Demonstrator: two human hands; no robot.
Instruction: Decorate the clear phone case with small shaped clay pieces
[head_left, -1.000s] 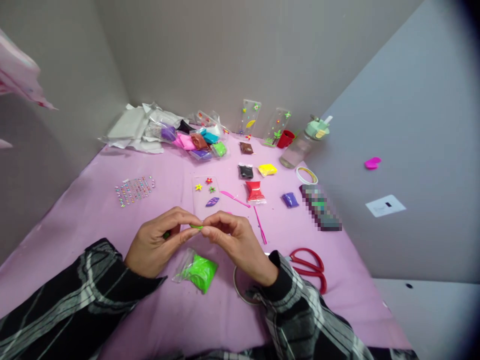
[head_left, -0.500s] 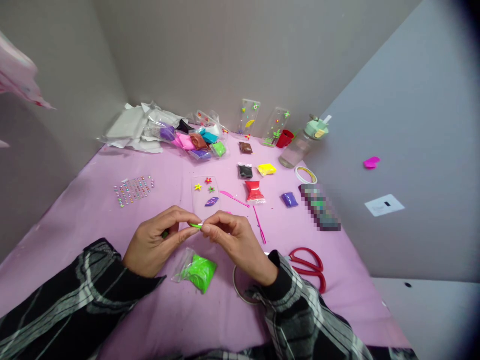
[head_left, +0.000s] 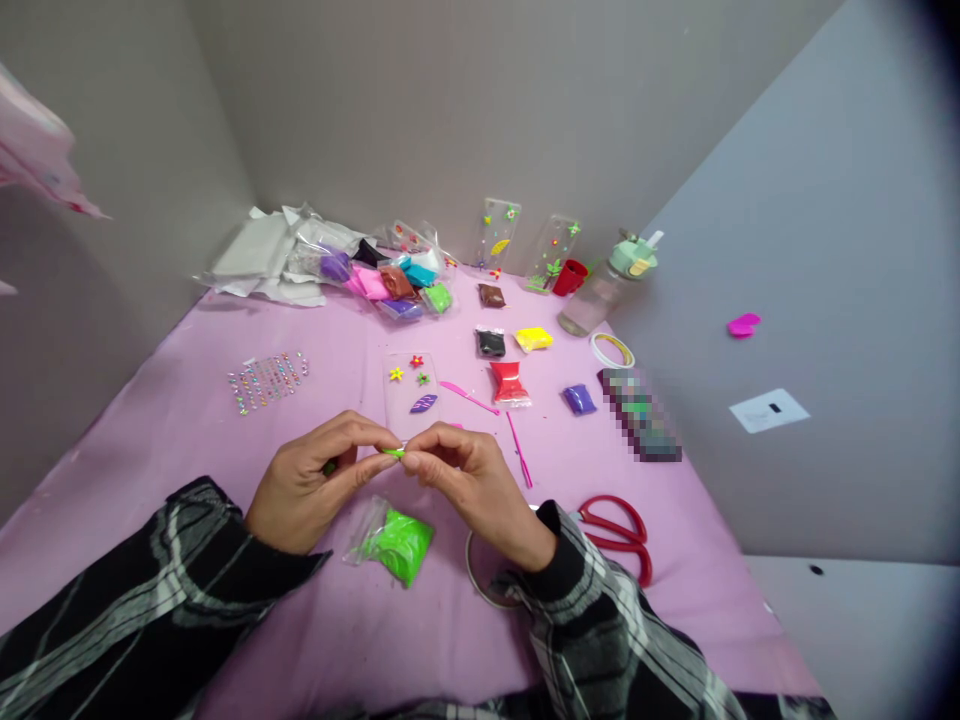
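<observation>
Between the fingertips of my left hand [head_left: 315, 480] and my right hand [head_left: 472, 480] is a small piece of green clay [head_left: 394, 453]. Both hands pinch it from opposite sides, and their fingers partly cover it. A second bit of green shows in the curl of my left palm. Just beyond the hands lies a clear phone case [head_left: 403, 400] bearing small clay flowers [head_left: 418, 361] and a purple clay leaf [head_left: 424, 404]. Nearer to me is an opened packet of bright green clay [head_left: 403, 545].
Red-handled scissors [head_left: 616, 540] lie right of my right forearm, beside a partly covered ring. Pink modelling tools [head_left: 519, 450], a red clay packet [head_left: 510, 383] and a gem sticker sheet [head_left: 268, 380] lie around. A water bottle [head_left: 600, 290] and decorated cases [head_left: 497, 235] stand at the back.
The green clay piece has shifted slightly between my fingertips, and less of it shows. My hands stay in almost the same place.
</observation>
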